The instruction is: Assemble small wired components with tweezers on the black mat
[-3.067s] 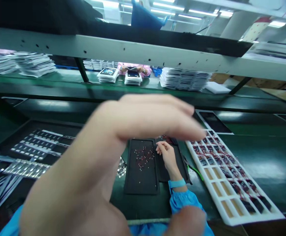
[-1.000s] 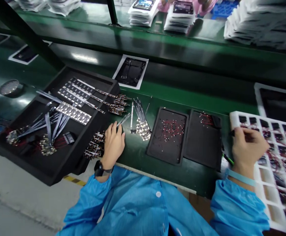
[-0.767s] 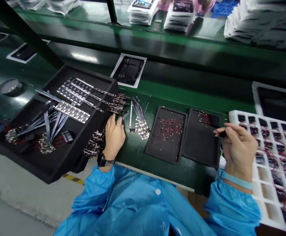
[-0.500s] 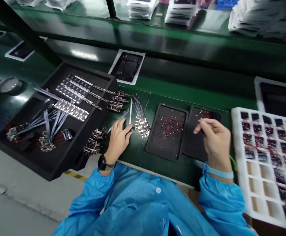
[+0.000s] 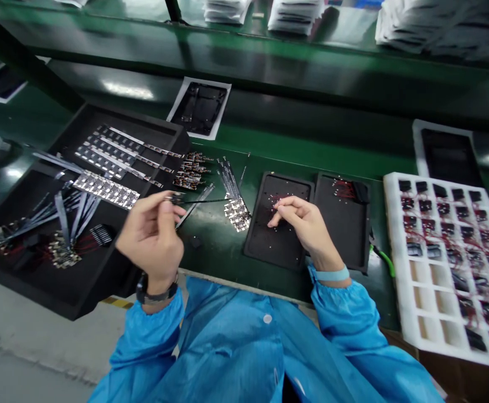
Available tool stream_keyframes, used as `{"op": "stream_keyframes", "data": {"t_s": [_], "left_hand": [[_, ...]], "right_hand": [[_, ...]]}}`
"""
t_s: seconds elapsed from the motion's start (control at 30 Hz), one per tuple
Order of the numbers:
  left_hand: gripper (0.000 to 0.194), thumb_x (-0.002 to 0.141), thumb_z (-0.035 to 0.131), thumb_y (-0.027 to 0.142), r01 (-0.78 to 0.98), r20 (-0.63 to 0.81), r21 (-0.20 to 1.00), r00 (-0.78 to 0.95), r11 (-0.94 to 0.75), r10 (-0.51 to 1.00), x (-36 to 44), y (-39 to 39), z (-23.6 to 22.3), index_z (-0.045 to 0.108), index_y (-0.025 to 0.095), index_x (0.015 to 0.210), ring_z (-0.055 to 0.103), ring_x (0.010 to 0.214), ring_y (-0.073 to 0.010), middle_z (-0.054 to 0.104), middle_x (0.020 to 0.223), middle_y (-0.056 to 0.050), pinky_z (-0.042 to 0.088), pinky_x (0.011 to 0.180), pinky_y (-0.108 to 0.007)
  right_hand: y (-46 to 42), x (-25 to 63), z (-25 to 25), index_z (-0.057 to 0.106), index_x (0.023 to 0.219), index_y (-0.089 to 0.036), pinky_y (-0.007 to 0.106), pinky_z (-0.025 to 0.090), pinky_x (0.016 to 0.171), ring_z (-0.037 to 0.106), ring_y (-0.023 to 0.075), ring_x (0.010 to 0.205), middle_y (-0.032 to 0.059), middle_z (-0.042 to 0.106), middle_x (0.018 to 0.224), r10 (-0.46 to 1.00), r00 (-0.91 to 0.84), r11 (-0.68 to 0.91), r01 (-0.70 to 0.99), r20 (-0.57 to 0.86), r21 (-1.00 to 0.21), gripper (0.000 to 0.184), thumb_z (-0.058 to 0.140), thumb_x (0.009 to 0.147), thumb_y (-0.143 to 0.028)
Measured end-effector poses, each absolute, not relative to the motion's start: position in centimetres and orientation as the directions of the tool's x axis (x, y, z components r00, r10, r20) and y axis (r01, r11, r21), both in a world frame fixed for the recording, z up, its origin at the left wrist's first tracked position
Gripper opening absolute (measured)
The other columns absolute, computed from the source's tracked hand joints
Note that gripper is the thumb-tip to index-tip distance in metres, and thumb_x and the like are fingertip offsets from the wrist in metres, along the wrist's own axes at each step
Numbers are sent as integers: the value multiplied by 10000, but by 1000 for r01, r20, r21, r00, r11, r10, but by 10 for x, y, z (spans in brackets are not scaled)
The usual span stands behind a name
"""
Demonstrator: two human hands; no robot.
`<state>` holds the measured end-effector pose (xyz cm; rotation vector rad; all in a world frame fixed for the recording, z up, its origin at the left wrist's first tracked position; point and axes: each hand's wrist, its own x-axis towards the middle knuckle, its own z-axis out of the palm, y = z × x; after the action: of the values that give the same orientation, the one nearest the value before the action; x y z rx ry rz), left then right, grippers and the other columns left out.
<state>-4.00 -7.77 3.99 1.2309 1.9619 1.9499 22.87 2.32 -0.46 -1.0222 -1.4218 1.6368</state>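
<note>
Pinching half-hidden component (image 5: 176, 198): left hand (image 5: 152, 238)

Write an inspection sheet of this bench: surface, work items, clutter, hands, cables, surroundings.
Surface: glossy dark-green worktop, light reflecting at far left.
Work items: thin dark strip with a component at its held end; shallow black rectangular tray, the left of a pair; white foam compartment tray, partly filled.
Clutter: small dark square piece on the worktop; green-handled tool beside the foam tray.
Hands: left hand pinches the strip; right hand hovers over the left tray, its hold unclear.
Cables: thin red wires in both black trays; power cords, nothing seen.
Surroundings: white stacks on the green shelf behind.
</note>
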Motion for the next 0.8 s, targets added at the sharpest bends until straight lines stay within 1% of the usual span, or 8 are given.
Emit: {"op": "stream_keyframes", "data": {"t_s": [0.1, 0.2, 0.27, 0.4, 0.53, 0.63, 0.7, 0.8], "left_hand": [[132, 941, 718, 215, 326, 450, 889, -752, -322, 481, -33, -65, 58, 756, 221, 1067, 693, 615, -137, 723, 873, -5, 580, 543, -284], [189, 917, 732, 184, 81, 334, 913, -710, -400, 619, -24, -50, 64, 750, 236, 1098, 698, 643, -118, 692, 839, 12, 597, 544, -239], [270, 900, 746, 193, -86, 228, 929, -636, -361, 737, -16, -38, 63, 739, 239, 1166, 710, 682, -113, 674, 848, 13, 608, 571, -216], [287, 870, 761, 241, -326, 48, 923, -426, -202, 904, 5, -15, 53, 726, 239, 1154, 740, 738, -131, 682, 922, -9, 615, 603, -213], [213, 840, 779, 280, -483, -84, 875, -226, -37, 970, 25, 2, 36, 687, 230, 1025, 756, 718, -157, 669, 841, 10, 626, 612, -244], [265, 793, 831, 275, -519, -121, 855, -172, 15, 978, 40, 9, 23, 646, 216, 974, 769, 741, -175, 693, 821, 14, 648, 678, -286], [286, 773, 853, 256, -521, -127, 853, -169, 21, 977, 48, 11, 15, 644, 205, 962, 767, 778, -178, 716, 835, 3, 647, 719, -299], [248, 774, 854, 215, -497, -118, 868, -187, 10, 975, 58, 12, 6, 665, 179, 930, 716, 750, -123, 735, 854, -13, 596, 715, -241]], "right_hand": [[23, 218, -7, 709, 951, -180, 256, 434, 573, 527, 103, 496, -57, 595, 541, 920, -380, -151, -119, -96, -981, 209, 773, 922, -377], [21, 212, -8, 720, 912, -180, 233, 279, 472, 312, 63, 421, -110, 410, 461, 932, -346, -162, -124, -110, -979, 219, 792, 901, -387], [19, 211, -7, 729, 903, -180, 234, 231, 452, 277, 59, 414, -109, 389, 452, 938, -329, -146, -92, -109, -985, 234, 787, 901, -406], [16, 213, -4, 746, 882, -180, 236, 230, 442, 299, 59, 400, -98, 408, 436, 958, -278, -83, -45, -67, -996, 229, 773, 910, -405], [16, 217, -1, 761, 895, -177, 229, 283, 425, 375, 66, 391, -66, 511, 463, 971, -235, -49, 19, -52, -999, 237, 769, 911, -414], [16, 219, -1, 773, 919, -171, 223, 321, 403, 455, 72, 408, -23, 622, 572, 973, -224, -46, 40, -54, -998, 260, 784, 895, -429], [16, 220, -1, 776, 924, -166, 220, 347, 402, 487, 76, 425, -9, 645, 610, 975, -217, -41, 39, -49, -998, 275, 791, 886, -438], [16, 221, 1, 770, 913, -162, 215, 371, 413, 503, 78, 447, -6, 645, 618, 979, -198, -42, 36, -48, -998, 284, 795, 879, -442]]}}
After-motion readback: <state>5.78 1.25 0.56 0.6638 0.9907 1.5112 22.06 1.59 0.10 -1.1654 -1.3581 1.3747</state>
